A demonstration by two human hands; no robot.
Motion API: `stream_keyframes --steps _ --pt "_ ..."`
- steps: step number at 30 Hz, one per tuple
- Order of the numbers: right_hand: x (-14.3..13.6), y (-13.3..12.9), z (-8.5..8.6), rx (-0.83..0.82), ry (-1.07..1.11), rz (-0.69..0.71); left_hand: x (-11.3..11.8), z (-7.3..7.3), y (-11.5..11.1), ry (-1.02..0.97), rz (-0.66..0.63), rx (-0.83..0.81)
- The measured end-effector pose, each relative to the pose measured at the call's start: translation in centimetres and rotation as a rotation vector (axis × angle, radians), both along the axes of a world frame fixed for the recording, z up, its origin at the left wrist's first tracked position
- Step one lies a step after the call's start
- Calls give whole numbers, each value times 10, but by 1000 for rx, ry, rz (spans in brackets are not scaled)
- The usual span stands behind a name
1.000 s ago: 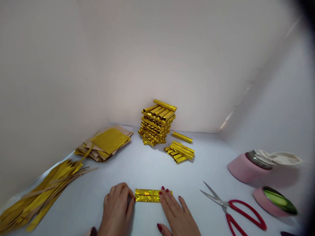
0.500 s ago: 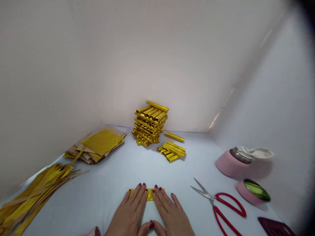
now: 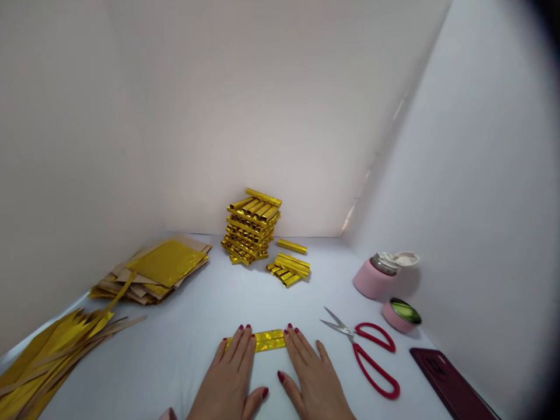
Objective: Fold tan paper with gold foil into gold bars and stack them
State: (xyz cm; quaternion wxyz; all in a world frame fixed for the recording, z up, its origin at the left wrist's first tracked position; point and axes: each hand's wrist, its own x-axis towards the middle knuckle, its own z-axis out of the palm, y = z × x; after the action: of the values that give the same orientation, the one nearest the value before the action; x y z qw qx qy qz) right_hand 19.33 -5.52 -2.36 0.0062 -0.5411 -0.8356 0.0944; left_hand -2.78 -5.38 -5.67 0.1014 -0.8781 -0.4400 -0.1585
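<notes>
A flat strip of shiny gold paper with creases along its length lies on the pale table in front of me. My left hand rests flat over the strip's left part, fingers stretched out. Beside the strip's right end, my right hand lies flat with its fingertips touching or just at the edge; I cannot tell which. The thumbs are apart. Red-handled scissors lie with blades partly spread to the right of my right hand.
A stack of folded gold paper bars stands at the back, with more gold bars beside it. Gold paper sheets and cut strips lie left. Rightward are a pink flask, a pink container and a dark red phone.
My hands have spread apart, the right one moving right, so more of the gold strip shows. The thumbs have separated. The camera view has shifted, bringing more of the phone into sight.
</notes>
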Motion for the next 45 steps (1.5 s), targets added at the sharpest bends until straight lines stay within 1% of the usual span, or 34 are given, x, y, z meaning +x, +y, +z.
stream_keyframes --steps 3,6,7,10,13,16,20,22,24,27,29,31,33,36,40,45 --pt "4 -4 10 -29 28 -77 2 5 0 -35 8 -98" --pt "-4 4 25 -20 109 -118 4 14 -3 -31 22 -218" --pt "-11 9 30 -12 144 -100 5 17 -4 -28 30 -254" --pt "-43 28 40 -30 249 29 6 24 -6 -30 40 -322" --pt "-73 44 41 -54 263 140 6 25 -5 -36 27 -341" --pt "-85 53 37 -89 249 229 5 23 -3 -35 14 -345" --pt "-76 57 33 -138 220 308 2 22 -2 -42 3 -323" --pt "-69 58 32 -145 204 319 1 21 -2 -51 15 -296" --pt "-63 59 29 -129 187 280 1 20 -3 -54 20 -277" --pt "-58 60 22 -80 164 160 2 19 -5 -56 19 -258" --pt "-58 61 16 -53 150 87 3 20 -6 -53 29 -256" --pt "-59 61 12 -34 137 45 3 23 -7 -45 43 -270" --pt "-59 60 11 -21 127 34 0 27 -8 -36 55 -293" --pt "-60 59 12 -6 118 35 -12 31 -12 -27 88 -313" --pt "-60 59 12 -3 114 34 -27 29 -17 -43 141 -282" --pt "-60 60 11 -2 121 39 -27 26 -18 -46 145 -280"
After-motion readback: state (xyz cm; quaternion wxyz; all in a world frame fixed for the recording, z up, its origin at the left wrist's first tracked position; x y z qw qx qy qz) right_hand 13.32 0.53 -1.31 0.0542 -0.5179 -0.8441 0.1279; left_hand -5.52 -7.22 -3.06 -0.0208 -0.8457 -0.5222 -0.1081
